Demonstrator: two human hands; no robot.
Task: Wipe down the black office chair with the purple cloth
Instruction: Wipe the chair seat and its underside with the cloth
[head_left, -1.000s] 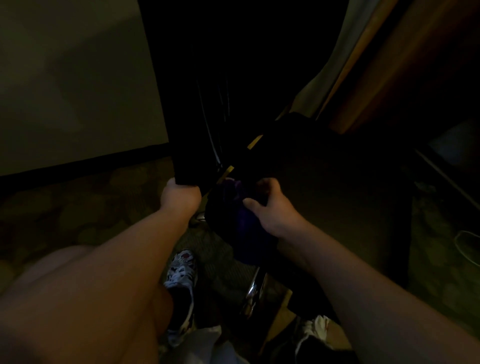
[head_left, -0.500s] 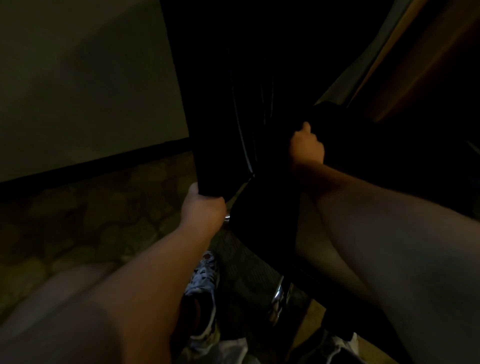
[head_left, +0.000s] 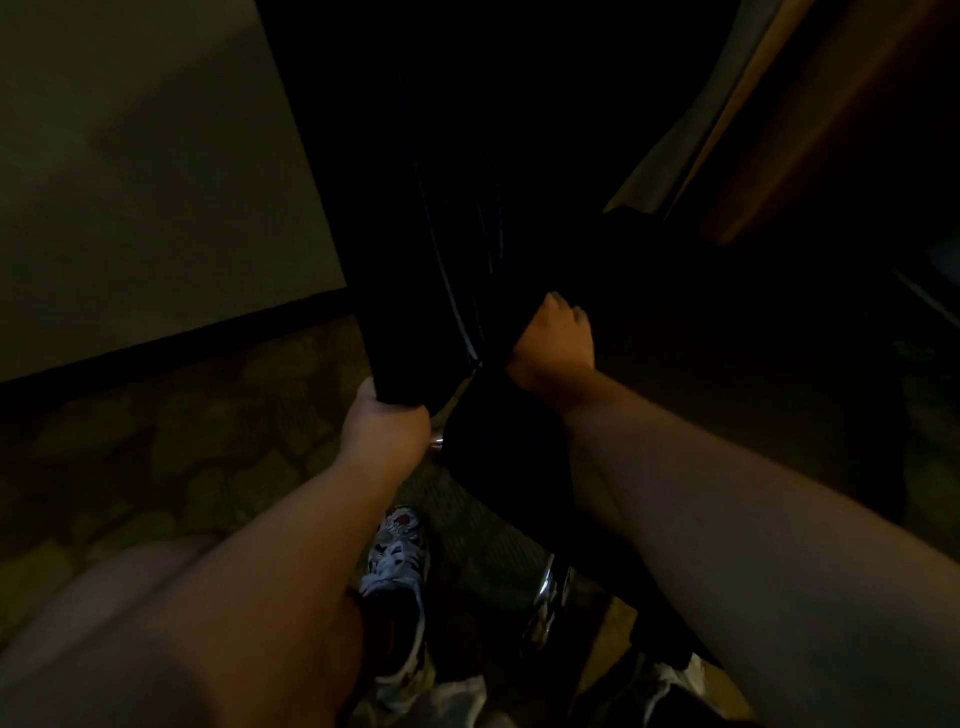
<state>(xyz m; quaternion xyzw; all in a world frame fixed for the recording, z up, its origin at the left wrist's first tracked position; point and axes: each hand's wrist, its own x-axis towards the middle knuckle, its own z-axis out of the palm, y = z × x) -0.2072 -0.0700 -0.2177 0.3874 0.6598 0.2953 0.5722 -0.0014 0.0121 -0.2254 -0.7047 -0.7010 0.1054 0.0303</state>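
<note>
The black office chair (head_left: 410, 249) stands in front of me in very dim light, its backrest upright and its seat (head_left: 717, 374) spreading to the right. My left hand (head_left: 387, 426) is clenched on the backrest's lower edge. My right hand (head_left: 558, 338) presses with curled fingers into the gap where backrest meets seat. The purple cloth is not visible now; it is lost in the dark under that hand.
A chrome chair leg (head_left: 545, 597) shows below the seat, next to my patterned shoe (head_left: 397, 551) on the carpet. A pale wall (head_left: 130, 182) with a dark baseboard is at the left. A curtain (head_left: 670, 156) and wooden furniture (head_left: 810, 130) are at the back right.
My right hand, which held the purple cloth at the seat's near corner, has moved up and away along the backrest-seat gap. My left hand keeps its grip on the backrest edge.
</note>
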